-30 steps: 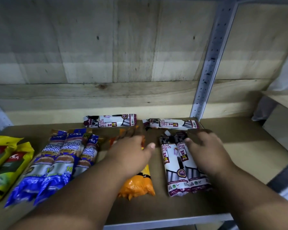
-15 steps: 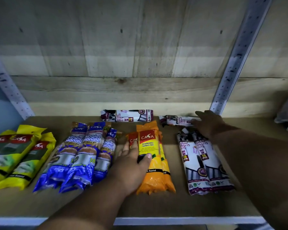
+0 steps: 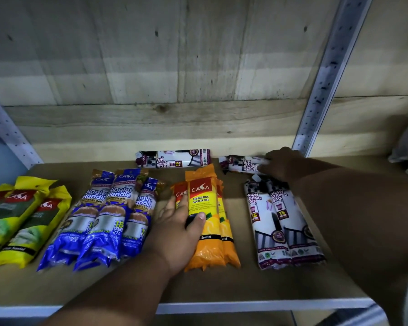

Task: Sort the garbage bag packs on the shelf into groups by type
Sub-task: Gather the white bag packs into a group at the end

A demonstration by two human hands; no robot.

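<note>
- On the brown shelf (image 3: 222,285), packs lie in groups: yellow CASA packs (image 3: 21,220) at far left, partly cut off by the frame edge, their lower print too blurred to read.
- Blue CASA "Singlet Handle Garbage Bag" packs (image 3: 104,220) sit beside them; one shows "18 bags, 27L".
- Orange CASA "Degradable Garbage Bag" packs (image 3: 207,222) lie in the middle, with "Scented" at the bottom.
- Two white "Draw String Bag" packs (image 3: 283,227), marked "15", lie side by side at right.
- Another drawstring pack (image 3: 174,158) lies crosswise at the back.
- The left hand (image 3: 177,227) rests on the orange packs, fingers (image 3: 174,203) straight, thumb pressing the top pack.
- The right hand (image 3: 283,163) grips a second crosswise drawstring pack (image 3: 240,164) at the back, fingers curled over its end, hiding it.
</note>
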